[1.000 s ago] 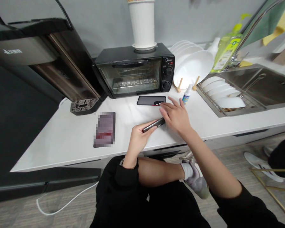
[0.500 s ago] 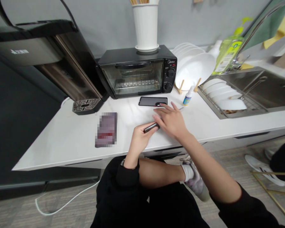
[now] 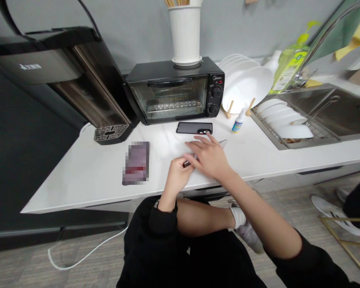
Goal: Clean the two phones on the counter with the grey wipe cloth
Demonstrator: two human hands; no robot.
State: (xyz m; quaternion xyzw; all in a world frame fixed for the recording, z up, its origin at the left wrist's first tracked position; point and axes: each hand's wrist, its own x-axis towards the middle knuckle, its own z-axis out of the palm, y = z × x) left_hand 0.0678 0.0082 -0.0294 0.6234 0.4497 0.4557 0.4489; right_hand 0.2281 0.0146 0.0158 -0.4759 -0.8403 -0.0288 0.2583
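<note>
Low over the counter's front part, my left hand (image 3: 177, 176) is closed around a dark, glossy, slim phone (image 3: 186, 163), seen nearly edge-on. Only its near end shows. My right hand (image 3: 211, 158) lies across the top of it, fingers stretched out and slightly spread, hiding the rest. A pale, pointed tip (image 3: 223, 143), perhaps a cloth corner, sticks out beyond the right hand. Just behind the fingers lies a black phone case (image 3: 190, 128) with camera cutouts. A small white spray bottle (image 3: 237, 122) with a blue label stands to the right.
A pixelated flat purplish item (image 3: 137, 163) lies to the left on the white counter (image 3: 86, 180). Behind are a black drink machine (image 3: 110, 134), a toaster oven (image 3: 173, 100) and racked plates (image 3: 247, 88). Right, the sink (image 3: 332, 132) holds bowls on a wire rack.
My right hand has slid left and slightly down across the phone, covering more of it. More of the pale tip shows past that hand. My left hand stays closed on the phone.
</note>
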